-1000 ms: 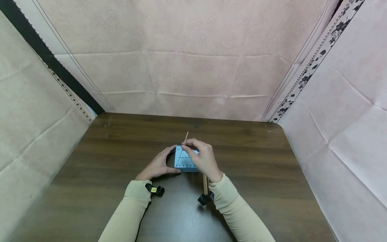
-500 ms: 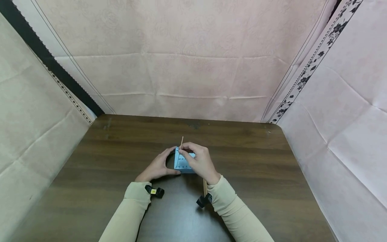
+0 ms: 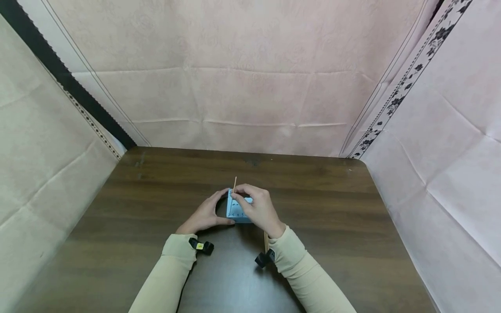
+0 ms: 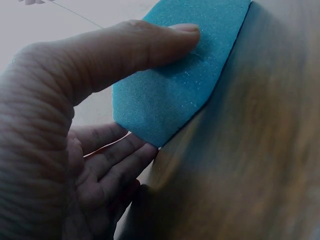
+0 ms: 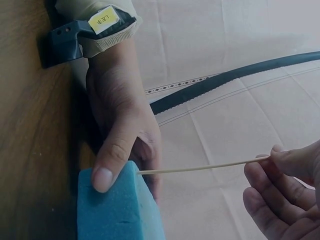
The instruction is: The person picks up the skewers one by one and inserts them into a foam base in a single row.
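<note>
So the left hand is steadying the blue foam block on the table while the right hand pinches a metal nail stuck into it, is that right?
Not quite: the right hand pinches a thin wooden stick, not a metal nail. The right wrist view shows the stick meeting the top edge of the blue foam block. The rest holds: the left hand grips the block on the table.

Blue foam block (image 3: 236, 210), dark wood-grain table (image 3: 332, 217)
</note>
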A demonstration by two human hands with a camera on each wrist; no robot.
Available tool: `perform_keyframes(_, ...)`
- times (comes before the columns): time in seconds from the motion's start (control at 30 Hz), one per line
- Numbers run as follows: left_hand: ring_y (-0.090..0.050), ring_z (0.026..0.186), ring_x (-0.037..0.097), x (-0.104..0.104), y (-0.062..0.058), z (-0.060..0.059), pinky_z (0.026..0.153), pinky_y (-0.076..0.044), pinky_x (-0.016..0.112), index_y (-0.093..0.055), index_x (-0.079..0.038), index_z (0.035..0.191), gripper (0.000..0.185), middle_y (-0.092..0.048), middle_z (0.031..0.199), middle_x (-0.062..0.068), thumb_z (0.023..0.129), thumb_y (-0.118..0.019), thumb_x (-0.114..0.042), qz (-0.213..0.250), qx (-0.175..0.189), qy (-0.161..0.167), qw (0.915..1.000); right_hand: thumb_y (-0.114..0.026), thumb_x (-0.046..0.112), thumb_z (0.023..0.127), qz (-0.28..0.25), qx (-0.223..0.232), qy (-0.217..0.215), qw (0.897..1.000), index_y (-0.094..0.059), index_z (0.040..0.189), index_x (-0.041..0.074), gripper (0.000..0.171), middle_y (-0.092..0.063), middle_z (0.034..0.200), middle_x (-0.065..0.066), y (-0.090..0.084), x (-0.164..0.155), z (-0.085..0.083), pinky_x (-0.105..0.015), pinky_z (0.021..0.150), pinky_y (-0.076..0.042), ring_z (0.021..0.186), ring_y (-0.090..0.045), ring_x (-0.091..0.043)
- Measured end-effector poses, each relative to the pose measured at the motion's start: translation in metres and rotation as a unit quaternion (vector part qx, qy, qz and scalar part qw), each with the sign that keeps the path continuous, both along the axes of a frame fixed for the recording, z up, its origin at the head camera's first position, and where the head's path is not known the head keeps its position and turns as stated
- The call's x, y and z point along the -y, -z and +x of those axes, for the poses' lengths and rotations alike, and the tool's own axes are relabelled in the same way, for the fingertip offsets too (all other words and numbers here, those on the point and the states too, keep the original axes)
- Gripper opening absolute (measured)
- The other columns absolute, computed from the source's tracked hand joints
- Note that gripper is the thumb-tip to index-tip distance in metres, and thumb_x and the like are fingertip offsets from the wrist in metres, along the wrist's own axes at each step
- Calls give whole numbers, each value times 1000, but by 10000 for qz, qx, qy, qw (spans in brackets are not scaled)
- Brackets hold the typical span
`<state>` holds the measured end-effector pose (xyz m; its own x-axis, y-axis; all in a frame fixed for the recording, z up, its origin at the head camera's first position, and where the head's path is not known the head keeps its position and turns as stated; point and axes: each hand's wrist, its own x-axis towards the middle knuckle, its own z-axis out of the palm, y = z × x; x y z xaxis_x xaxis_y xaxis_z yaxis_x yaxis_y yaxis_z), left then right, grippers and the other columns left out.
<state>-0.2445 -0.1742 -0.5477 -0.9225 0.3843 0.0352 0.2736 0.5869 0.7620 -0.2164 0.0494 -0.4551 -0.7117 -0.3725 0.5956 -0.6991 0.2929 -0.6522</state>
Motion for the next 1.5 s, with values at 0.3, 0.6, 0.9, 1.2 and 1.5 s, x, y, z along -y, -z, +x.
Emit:
perform_keyframes(0.3,-36,142,31,0,-3,-3,109,-32,64,-30,-28,158,111,-38,157,4,68,-86,-62,-51,-132,5,9999,-69,13,97,34,49,-76,10000,-73,105,8,10,-73,101,3,-3,1,-2,-41,81,-59,95,-68,-7)
perform_keyframes(0.6,-37,141,29,1,0,-3,110,-33,62,-31,-29,157,110,-40,156,1,68,-87,-61,41,-132,2,9999,-70,14,96,320,78,2,9995,-74,103,10,9,-73,100,5,1,4,0,-30,83,-57,94,-68,-5)
perform_keyframes(0.9,-38,140,30,2,2,-3,109,-32,64,-32,-29,157,110,-40,155,0,68,-87,-61,113,-107,30,9999,-70,15,97,568,-26,-10,9984,-72,99,13,4,-72,95,6,6,7,0,-27,81,-57,92,-69,-5)
perform_keyframes(1.2,-37,141,28,2,1,-1,109,-32,62,-30,-31,158,113,-39,155,-2,66,-86,-65,49,-15,-41,10000,-67,14,98,672,223,-149,9974,-71,97,14,4,-72,94,7,6,2,-1,-26,80,-56,88,-66,-2)
perform_keyframes(1.5,-36,141,26,1,3,0,109,-33,61,-30,-32,158,112,-39,154,-5,66,-87,-64,89,-32,-15,10000,-65,13,99,657,317,-305,9969,-70,98,12,6,-71,94,6,6,3,1,-37,75,-58,89,-66,-5)
